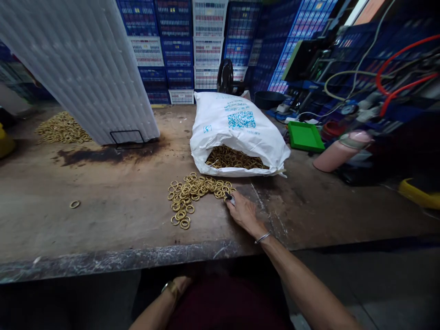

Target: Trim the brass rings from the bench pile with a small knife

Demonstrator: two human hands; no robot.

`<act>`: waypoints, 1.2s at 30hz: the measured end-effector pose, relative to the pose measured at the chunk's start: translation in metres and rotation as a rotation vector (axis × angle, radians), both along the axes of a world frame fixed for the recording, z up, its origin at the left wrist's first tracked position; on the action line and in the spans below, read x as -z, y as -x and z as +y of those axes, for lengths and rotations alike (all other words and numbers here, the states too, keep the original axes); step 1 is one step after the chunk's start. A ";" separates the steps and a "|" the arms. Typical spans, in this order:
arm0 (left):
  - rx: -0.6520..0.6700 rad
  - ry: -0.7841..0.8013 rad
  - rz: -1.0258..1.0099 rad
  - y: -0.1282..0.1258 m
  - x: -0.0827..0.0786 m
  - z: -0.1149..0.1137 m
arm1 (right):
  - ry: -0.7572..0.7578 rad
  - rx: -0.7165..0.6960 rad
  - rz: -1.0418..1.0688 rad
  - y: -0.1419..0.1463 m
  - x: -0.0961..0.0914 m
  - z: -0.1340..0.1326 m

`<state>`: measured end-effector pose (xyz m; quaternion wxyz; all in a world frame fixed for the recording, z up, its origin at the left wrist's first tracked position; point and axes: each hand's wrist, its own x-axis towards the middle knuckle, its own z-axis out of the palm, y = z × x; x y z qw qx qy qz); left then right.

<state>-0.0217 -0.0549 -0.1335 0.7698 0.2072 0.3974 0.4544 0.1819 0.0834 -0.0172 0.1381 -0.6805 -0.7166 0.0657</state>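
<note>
Brass-coloured rings [195, 188] lie in a loose heap just left of the right hand [242, 211], whose fingertips reach the heap's near right edge. Its fingers are bent and drawn close, with a small black-and-grey piece [229, 198] at their tips; whether that is pinched or worn, and whether a ring is gripped, I cannot tell. The left hand [183, 283] is low by the person's body, below the table edge [123, 260]; its fingers are mostly hidden, so I cannot tell how open it is or what it touches.

Of bags there is one, a white sack [220, 130] just beyond the right hand, its mouth facing the person and showing more rings inside. One single ring [74, 204] lies well left of the right hand; the heap's rings overlap too much to count. One further pile [63, 128] lies far off to the left, beside a white ribbed stack [85, 68]. One green tray [305, 136] and one pink bottle [340, 153] stand beyond and right of the right hand.

Brown tabletop [120, 220] stretches between heap and single ring, and more runs from the right hand toward the bottle.
</note>
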 end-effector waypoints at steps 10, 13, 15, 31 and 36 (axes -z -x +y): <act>0.574 -0.172 0.404 0.002 -0.131 -0.001 | 0.013 -0.056 0.060 -0.006 0.008 0.005; 0.265 -0.164 0.359 -0.012 -0.154 0.016 | 0.005 -0.161 0.366 -0.002 0.007 -0.007; 0.032 -0.154 0.431 -0.022 -0.151 0.030 | 0.056 -0.218 0.586 0.007 0.002 -0.017; -0.043 -0.143 0.379 -0.034 -0.129 0.052 | 0.362 -0.223 0.875 0.040 -0.010 -0.040; -0.038 -0.121 0.283 -0.036 -0.129 0.051 | 0.382 -0.236 0.910 0.041 -0.009 -0.037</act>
